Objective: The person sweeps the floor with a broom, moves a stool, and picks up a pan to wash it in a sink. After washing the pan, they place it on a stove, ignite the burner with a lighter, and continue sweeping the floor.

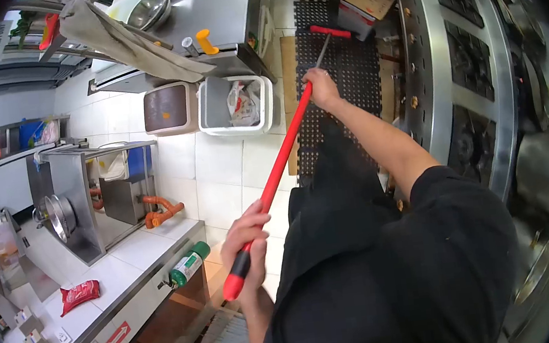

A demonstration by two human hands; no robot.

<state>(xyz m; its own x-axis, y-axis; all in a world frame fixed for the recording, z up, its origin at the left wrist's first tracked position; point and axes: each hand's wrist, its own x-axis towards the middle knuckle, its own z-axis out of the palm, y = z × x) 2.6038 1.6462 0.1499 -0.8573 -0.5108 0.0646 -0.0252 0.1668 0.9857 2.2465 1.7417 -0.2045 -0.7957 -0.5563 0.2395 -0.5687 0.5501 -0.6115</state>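
Note:
Both hands grip a long red pole (283, 150), a floor squeegee by its look, with a narrow red crossbar head (330, 31). My left hand (247, 239) is wrapped round the handle near its black and red butt end, close to my body. Farther forward, my right hand (321, 89) closes round the upper part, where red gives way to a thin grey shaft. The head overlaps the far part of a black perforated rubber mat (338, 73), right beside a cardboard box (367, 2).
Stoves (468, 61) line the right side. Two bins stand left of the mat: a white one (269, 104) holding plastic bags and a brown-lidded one (164, 109). A steel counter (219, 15) with bowls is behind them. A green canister (189, 264) hangs by the white counter (122, 263).

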